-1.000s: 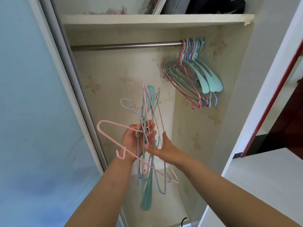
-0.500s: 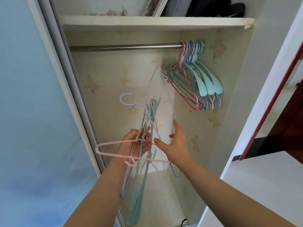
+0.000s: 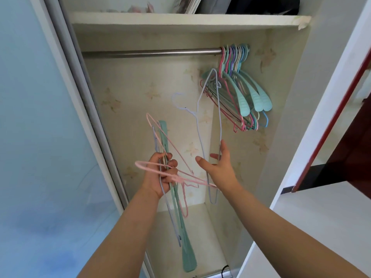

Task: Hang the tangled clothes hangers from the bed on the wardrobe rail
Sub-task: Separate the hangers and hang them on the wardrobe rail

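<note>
Both forearms are bare to the frame's edge — no sleeves, watch or rings visible on either hand.

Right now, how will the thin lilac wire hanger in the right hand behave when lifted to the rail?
The thin lilac wire hanger probably feels light: the right hand holds it with loose fingers. Its narrow wire may flex and swing. Its hook could snag the hung hangers.

Hung hangers point(image 3: 239, 93) crowd the rail's point(image 3: 152, 53) right end (under the shelf point(image 3: 180, 21)).
</note>
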A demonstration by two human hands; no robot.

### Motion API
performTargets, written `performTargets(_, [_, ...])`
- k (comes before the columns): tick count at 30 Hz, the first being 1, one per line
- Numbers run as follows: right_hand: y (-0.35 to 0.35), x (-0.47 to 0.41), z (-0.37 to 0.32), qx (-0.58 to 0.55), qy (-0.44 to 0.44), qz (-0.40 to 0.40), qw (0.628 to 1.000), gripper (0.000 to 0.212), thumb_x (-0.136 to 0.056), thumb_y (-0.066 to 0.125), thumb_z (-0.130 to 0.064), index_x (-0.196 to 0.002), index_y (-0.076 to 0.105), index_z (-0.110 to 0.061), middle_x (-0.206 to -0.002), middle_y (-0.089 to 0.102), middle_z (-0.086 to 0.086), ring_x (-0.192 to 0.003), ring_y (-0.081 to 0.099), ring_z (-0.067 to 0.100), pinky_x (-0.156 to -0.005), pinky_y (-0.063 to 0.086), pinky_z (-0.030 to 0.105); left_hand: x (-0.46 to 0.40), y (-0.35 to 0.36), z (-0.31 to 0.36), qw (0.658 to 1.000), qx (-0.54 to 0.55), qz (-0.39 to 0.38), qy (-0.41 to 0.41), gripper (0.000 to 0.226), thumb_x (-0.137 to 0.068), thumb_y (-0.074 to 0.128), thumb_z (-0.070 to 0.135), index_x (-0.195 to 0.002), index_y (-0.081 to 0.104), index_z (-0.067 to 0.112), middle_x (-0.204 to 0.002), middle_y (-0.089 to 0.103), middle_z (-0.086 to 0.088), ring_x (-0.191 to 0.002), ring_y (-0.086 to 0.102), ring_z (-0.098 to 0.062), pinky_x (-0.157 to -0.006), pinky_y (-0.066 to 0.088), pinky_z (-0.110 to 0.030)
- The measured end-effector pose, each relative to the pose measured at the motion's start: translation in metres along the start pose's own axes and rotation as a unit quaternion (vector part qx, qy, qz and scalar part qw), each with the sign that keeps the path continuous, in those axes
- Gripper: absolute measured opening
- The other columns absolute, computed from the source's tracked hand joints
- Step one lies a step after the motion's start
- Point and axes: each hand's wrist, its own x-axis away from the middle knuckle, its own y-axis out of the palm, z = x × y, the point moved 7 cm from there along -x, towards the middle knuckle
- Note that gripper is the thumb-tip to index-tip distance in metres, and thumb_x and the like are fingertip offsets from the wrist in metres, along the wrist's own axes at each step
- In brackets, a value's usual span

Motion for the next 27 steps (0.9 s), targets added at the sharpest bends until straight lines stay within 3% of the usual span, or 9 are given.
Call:
performTargets(4, [0.009,-0.003,0.005,0.015,0.023,-0.034,0.999,0.115,-0.072,0.080,-0.039,-0.152,0.002,-0.011,-0.151,0.021,0.002,-0.120,0.045,0.010,-0.096,0.045,0.030,0.007,0.003,0.000,0.999,-0.023,-0.033,-0.021,0.037,-0.053,0.085,0.022,-0.073,0.054,0.016,-0.062,0.041,0.004,-0.033,0.025,-0.004,-0.031,0.020,-0.012])
performTargets(7, [0.015,-0.003,0.014,0.026,0.083,-0.063,0.994,0.111,-0.072,0.078,-0.048,-0.149,0.010,-0.007,-0.138,0.038,0.006,-0.114,0.050,0.014,-0.090,0.040,0.028,0.010,0.011,0.002,0.998,-0.028,-0.051,-0.023,0.036,-0.055,0.083,0.023,-0.071,0.052,0.016,-0.062,0.042,0.004,-0.038,0.017,-0.004,-0.036,0.014,-0.012])
performTargets(10, [0.022,0.004,0.021,0.035,0.129,-0.094,0.987,0.104,-0.058,0.073,-0.063,-0.136,0.027,-0.011,-0.129,0.043,0.005,-0.111,0.051,0.022,-0.093,0.044,0.038,0.012,0.019,0.005,0.995,-0.068,-0.072,-0.024,0.033,-0.058,0.081,0.025,-0.071,0.052,0.016,-0.062,0.042,0.003,-0.038,0.016,-0.005,-0.035,0.016,-0.011])
performTargets(12, [0.029,0.010,0.025,0.017,0.145,-0.104,0.984,0.120,-0.054,0.073,-0.069,-0.144,0.019,-0.011,-0.111,0.045,-0.001,-0.095,0.049,0.017,-0.086,0.046,0.038,0.013,0.024,0.007,0.992,-0.089,-0.085,-0.026,0.031,-0.059,0.080,0.026,-0.069,0.052,0.016,-0.062,0.041,0.004,-0.037,0.015,-0.006,-0.034,0.018,-0.011])
performTargets(15, [0.037,0.015,0.027,-0.070,0.173,-0.110,0.976,0.100,-0.073,0.074,-0.055,-0.143,0.022,-0.006,-0.086,0.036,0.002,-0.071,0.037,0.013,-0.062,0.037,0.028,0.013,0.027,0.010,0.990,-0.106,-0.091,-0.028,0.033,-0.059,0.080,0.027,-0.069,0.051,0.016,-0.061,0.040,0.004,-0.038,0.014,-0.006,-0.034,0.019,-0.010])
performTargets(19, [0.038,0.012,0.027,-0.280,0.223,-0.072,0.931,0.030,-0.088,0.065,-0.040,-0.094,0.051,-0.014,-0.067,0.022,-0.002,-0.054,0.023,0.011,-0.046,0.024,0.022,0.013,0.025,0.010,0.988,-0.109,-0.105,-0.042,0.030,-0.061,0.079,0.029,-0.068,0.054,0.015,-0.060,0.041,0.004,-0.038,0.015,-0.006,-0.036,0.017,-0.010])
performTargets(21, [0.033,0.010,0.026,-0.323,0.233,-0.024,0.917,0.011,-0.096,0.056,-0.026,-0.091,0.051,-0.017,-0.065,0.023,-0.002,-0.050,0.020,0.010,-0.040,0.020,0.020,0.012,0.021,0.011,0.989,-0.105,-0.096,-0.044,0.032,-0.058,0.080,0.031,-0.066,0.054,0.015,-0.060,0.040,0.004,-0.037,0.014,-0.006,-0.036,0.017,-0.009])
performTargets(22, [0.030,0.010,0.026,-0.326,0.229,-0.005,0.917,0.006,-0.098,0.050,-0.019,-0.093,0.052,-0.016,-0.066,0.026,-0.002,-0.049,0.021,0.010,-0.037,0.019,0.019,0.011,0.019,0.013,0.990,-0.104,-0.088,-0.042,0.033,-0.057,0.081,0.032,-0.066,0.053,0.016,-0.060,0.040,0.003,-0.037,0.013,-0.006,-0.036,0.016,-0.009])
performTargets(27, [0.017,0.008,0.023,-0.290,0.209,0.006,0.934,0.031,-0.097,0.032,-0.004,-0.107,0.059,-0.016,-0.062,0.033,-0.003,-0.041,0.025,0.008,-0.033,0.020,0.017,0.012,0.007,0.020,0.991,-0.113,-0.056,-0.034,0.039,-0.053,0.083,0.038,-0.063,0.051,0.017,-0.058,0.038,0.004,-0.036,0.012,-0.006,-0.036,0.017,-0.008])
